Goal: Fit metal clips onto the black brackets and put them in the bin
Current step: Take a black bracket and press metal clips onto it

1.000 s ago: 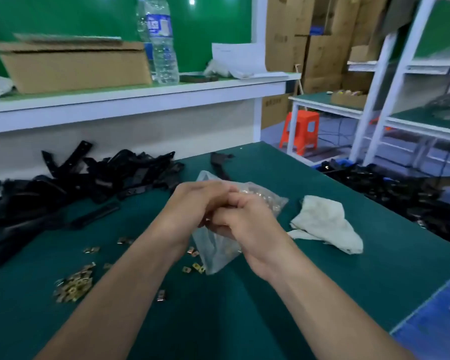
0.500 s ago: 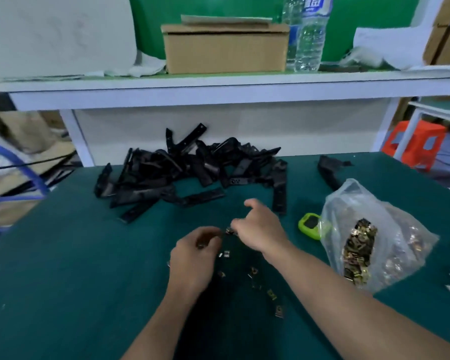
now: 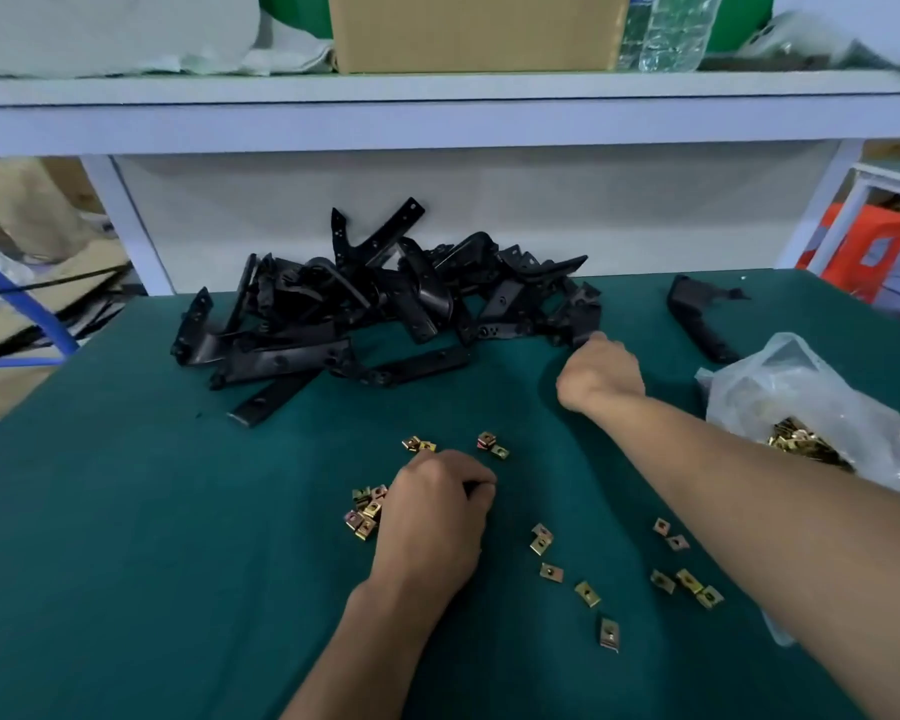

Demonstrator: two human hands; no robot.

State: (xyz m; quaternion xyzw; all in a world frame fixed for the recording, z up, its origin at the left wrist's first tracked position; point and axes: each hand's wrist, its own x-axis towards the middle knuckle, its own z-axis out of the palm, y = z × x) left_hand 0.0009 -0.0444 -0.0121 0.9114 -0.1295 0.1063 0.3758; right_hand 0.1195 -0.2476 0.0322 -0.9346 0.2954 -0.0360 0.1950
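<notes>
Though crumpled, plastic bag (image 3: 780, 379) of clips (image 3: 801, 443)

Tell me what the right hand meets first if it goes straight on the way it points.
The right hand points away and slightly left; first comes the right end of the black bracket pile. It may already touch it; depth is unclear.

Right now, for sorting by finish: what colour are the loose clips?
The clips are brassy gold; the head view shows it.
</notes>
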